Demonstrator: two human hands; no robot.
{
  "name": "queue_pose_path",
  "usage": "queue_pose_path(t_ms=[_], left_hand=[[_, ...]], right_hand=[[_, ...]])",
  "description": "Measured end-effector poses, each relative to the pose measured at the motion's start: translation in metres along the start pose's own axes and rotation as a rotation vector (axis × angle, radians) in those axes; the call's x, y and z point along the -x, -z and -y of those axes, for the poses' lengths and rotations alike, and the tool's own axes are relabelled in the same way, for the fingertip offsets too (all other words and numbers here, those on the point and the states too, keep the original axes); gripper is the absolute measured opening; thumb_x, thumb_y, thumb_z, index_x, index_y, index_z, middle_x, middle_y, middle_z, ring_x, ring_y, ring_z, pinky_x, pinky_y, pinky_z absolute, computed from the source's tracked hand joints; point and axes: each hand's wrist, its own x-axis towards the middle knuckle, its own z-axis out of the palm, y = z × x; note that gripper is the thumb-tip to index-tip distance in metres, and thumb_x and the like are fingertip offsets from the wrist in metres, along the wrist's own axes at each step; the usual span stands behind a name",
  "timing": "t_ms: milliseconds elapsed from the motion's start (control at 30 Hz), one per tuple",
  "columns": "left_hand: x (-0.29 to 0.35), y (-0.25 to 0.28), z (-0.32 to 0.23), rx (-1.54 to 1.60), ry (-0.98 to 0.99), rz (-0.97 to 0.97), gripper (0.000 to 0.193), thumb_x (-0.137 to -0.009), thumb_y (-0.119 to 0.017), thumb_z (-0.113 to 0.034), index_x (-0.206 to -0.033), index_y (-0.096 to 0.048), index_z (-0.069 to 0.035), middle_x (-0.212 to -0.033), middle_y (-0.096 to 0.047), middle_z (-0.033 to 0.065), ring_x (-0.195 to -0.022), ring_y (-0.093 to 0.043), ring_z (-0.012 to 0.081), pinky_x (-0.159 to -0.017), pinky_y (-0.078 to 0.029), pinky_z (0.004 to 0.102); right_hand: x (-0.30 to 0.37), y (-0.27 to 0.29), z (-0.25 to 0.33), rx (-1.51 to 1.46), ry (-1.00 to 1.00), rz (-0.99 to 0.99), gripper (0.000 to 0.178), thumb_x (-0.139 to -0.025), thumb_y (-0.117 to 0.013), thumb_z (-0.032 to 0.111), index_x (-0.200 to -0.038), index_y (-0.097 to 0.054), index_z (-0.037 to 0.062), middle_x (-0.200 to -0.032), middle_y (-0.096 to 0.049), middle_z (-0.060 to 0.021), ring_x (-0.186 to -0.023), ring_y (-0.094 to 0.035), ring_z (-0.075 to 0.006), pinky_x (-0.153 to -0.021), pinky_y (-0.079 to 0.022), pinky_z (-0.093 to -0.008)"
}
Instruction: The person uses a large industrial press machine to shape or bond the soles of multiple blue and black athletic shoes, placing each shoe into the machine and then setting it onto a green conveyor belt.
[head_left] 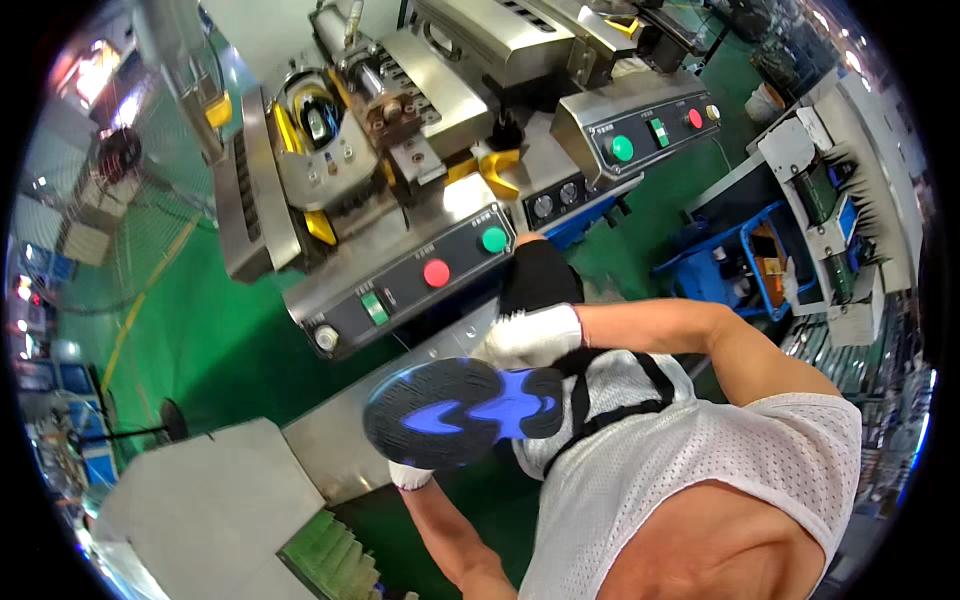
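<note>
1. An open blue plastic container (690,277), perhaps two set side by side, stands on the right. Inside are a flat orange-brown piece (768,256), something white and crumpled (790,284), and darker items too small to make out.
2. Farther back stands a round whitish bucket (763,105); its contents are too small to tell.
3. On the grey metal machine (410,250), the left station's rounded cavity holds a black item with yellow edging (318,118); its exact kind is unclear. The sloping front panel carries a round red button (436,273) and a round green button (494,239).
4. A shoe with a black rubber sole and bright blue-violet inserts (470,412) is between the two hands, in front of the person's body, its sole turned up toward the camera. The broad forefoot points left, the narrower heel right.
5. The right hand, in a white knit glove (535,337), is at the shoe's upper edge. Its fingers bend down behind the sole; their tips are hidden, so I cannot tell whether they pinch.
6. The left hand, gloved likewise (411,477), is under the forefoot's lower edge. The sole covers its fingers; I cannot tell whether they are spread or pressed together.
</note>
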Motion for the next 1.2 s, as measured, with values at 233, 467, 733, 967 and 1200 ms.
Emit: queue_pose_path(t_ms=[233, 467, 733, 967, 1200], left_hand=[[-0.210, 0.037, -0.067, -0.208, -0.145, -0.100, 0.054, -0.091, -0.067, 0.001, -0.144, -0.056, -0.001, -0.143, -0.061, 0.0129, -0.127, -0.061, 0.0239, -0.108, -0.050, 0.0376], [-0.427, 0.062, -0.008, -0.763, -0.063, -0.132, 0.067, -0.096, -0.073, -0.035, -0.146, -0.052, 0.003, -0.142, -0.060, 0.0232, -0.129, -0.061, 0.0341, -0.111, -0.046, 0.0412], [-0.522, 0.036, 0.093, -1.094, 0.202, -0.194, 0.070, -0.085, -0.077, -0.042, -0.130, -0.050, 0.004, -0.128, -0.065, 0.0309, -0.121, -0.064, 0.0449, -0.102, -0.050, 0.0496], [-0.478, 0.112, 0.024, -0.780, -0.017, -0.406, 0.063, -0.090, -0.080, -0.032, -0.133, -0.058, 0.008, -0.122, -0.070, 0.0205, -0.108, -0.068, 0.0274, -0.099, -0.052, 0.0385], [-0.230, 0.098, -0.057, -0.651, -0.112, -0.659, 0.050, -0.094, -0.073, -0.011, -0.137, -0.055, 0.008, -0.130, -0.062, 0.0173, -0.118, -0.060, 0.0255, -0.109, -0.044, 0.0378]], right_hand=[[0.045, 0.012, 0.017, -0.495, 0.425, -0.156, 0.050, -0.096, -0.076, 0.021, -0.139, -0.058, 0.0003, -0.126, -0.072, -0.0117, -0.111, -0.071, -0.0202, -0.100, -0.058, -0.0388], [0.113, 0.024, 0.034, -0.478, 0.689, -0.502, 0.089, -0.075, -0.095, 0.022, -0.149, -0.049, 0.0064, -0.136, -0.067, -0.0107, -0.121, -0.068, -0.0225, -0.104, -0.056, -0.0424], [0.139, 0.047, -0.002, -0.482, 0.716, -0.774, 0.107, -0.066, -0.099, 0.018, -0.155, -0.040, 0.0100, -0.148, -0.057, -0.0052, -0.135, -0.056, -0.0205, -0.114, -0.045, -0.0397], [0.120, 0.042, 0.020, -0.450, 0.611, -0.781, 0.089, -0.079, -0.084, 0.009, -0.156, -0.040, 0.0097, -0.142, -0.062, -0.0057, -0.123, -0.064, -0.0189, -0.103, -0.054, -0.0367], [0.082, 0.026, 0.075, -0.194, 0.543, -0.959, 0.078, -0.086, -0.083, 0.020, -0.153, -0.045, 0.0096, -0.118, -0.068, -0.0032, -0.093, -0.065, -0.0074, -0.068, -0.056, -0.0259]])
